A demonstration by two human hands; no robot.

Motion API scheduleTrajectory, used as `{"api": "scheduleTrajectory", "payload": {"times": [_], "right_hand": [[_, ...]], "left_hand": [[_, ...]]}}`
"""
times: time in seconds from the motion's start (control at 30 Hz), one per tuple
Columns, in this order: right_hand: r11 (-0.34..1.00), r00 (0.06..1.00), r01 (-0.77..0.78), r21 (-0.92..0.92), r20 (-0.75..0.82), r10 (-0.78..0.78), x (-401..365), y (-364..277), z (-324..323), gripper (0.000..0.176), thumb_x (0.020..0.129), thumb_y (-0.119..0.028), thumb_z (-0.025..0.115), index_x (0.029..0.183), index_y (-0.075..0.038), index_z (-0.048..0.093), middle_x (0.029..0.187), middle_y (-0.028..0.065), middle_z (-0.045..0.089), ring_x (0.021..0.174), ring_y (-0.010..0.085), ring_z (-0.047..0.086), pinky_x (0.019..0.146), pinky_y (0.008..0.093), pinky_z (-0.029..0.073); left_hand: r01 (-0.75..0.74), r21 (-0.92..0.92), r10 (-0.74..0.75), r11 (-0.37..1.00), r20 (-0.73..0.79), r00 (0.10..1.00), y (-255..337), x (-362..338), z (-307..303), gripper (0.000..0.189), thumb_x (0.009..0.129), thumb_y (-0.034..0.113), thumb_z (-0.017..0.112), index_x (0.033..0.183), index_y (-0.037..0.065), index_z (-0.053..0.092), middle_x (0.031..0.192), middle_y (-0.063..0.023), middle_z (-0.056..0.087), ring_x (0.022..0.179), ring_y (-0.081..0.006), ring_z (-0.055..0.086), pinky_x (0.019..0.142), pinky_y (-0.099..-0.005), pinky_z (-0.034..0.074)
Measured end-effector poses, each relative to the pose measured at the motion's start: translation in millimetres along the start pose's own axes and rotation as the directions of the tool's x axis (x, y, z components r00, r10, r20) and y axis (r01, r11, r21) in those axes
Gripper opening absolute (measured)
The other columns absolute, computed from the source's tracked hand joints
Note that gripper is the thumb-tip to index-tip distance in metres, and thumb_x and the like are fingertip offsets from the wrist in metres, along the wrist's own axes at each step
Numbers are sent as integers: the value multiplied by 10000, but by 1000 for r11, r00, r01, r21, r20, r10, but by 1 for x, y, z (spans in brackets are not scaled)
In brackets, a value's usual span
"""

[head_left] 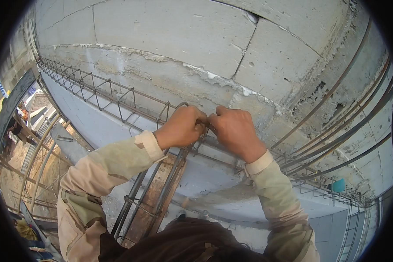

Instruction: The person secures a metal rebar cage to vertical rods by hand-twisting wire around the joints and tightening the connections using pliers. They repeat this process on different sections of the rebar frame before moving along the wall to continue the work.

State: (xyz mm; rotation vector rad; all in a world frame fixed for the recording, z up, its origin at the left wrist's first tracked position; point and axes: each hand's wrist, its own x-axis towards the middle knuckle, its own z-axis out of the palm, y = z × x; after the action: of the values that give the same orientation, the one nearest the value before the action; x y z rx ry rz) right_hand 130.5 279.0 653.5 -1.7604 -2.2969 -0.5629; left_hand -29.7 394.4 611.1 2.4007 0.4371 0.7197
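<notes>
A long, narrow cage of thin, brownish steel rods (132, 91) runs from the far left towards the near right, close along a wall of large pale grey blocks (170, 35) with rough mortar at its joints. Around the middle of its length the left hand (183, 124) and the right hand (237, 131) meet, just beside each other, over the rods. The fingers of both hands are clenched, drawn in tightly towards one another; what lies within them is hidden, so I cannot tell whether they grasp a rod or something thinner. Both arms are covered by tan and green camouflage sleeves (118, 161) with pale cuffs. On the near side of the left hand, thick dark steel bars (129, 201) slant towards the person, beside a rust-brown board (152, 185). At the right, long curved dark rods (377, 107) sweep across in front of the wall, and a small teal piece (337, 185) sits by the cage's right part. At the near edge, dark brown cloth (192, 240) fills the middle.
</notes>
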Motion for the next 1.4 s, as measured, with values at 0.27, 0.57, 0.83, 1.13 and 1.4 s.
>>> {"api": "scheduleTrajectory", "payload": {"times": [0.27,0.57,0.83,1.13,1.4], "right_hand": [[940,980,-152,304,-80,185,-5,14,29,110,790,-56,709,900,-62,715,894,127,684,834,396,685,701,509,541],[787,934,-319,528,34,356,-6,19,18,173,884,-91,689,775,44,680,738,275,648,727,468,657,664,515,499],[299,773,-566,768,370,515,5,13,7,213,922,-56,615,761,63,689,638,114,649,552,215,598,547,369,461],[105,811,-534,839,474,343,-15,-41,-18,261,988,13,428,1048,180,618,844,152,678,647,221,735,586,330,634],[542,916,-376,751,213,340,-29,-38,6,262,1000,39,469,1114,137,683,938,166,737,695,211,744,631,323,624]], "left_hand": [[-98,307,131,947,-88,987,5,-16,11,158,877,129,728,1004,56,789,885,-147,717,893,-363,695,763,-471,556],[-179,279,243,943,-215,946,7,-26,28,137,839,94,772,968,47,773,887,-132,726,871,-323,713,722,-432,570],[-137,78,145,987,-108,984,1,-31,18,130,922,103,719,919,-21,757,900,-135,756,785,-293,725,705,-379,567],[248,-332,-294,910,-94,951,8,-15,16,136,837,34,785,953,-31,754,854,-134,790,776,-165,763,709,-308,588],[-12,63,21,998,-149,989,11,-13,18,156,801,24,749,952,-4,722,787,-196,740,734,-331,754,644,-371,572]]}}
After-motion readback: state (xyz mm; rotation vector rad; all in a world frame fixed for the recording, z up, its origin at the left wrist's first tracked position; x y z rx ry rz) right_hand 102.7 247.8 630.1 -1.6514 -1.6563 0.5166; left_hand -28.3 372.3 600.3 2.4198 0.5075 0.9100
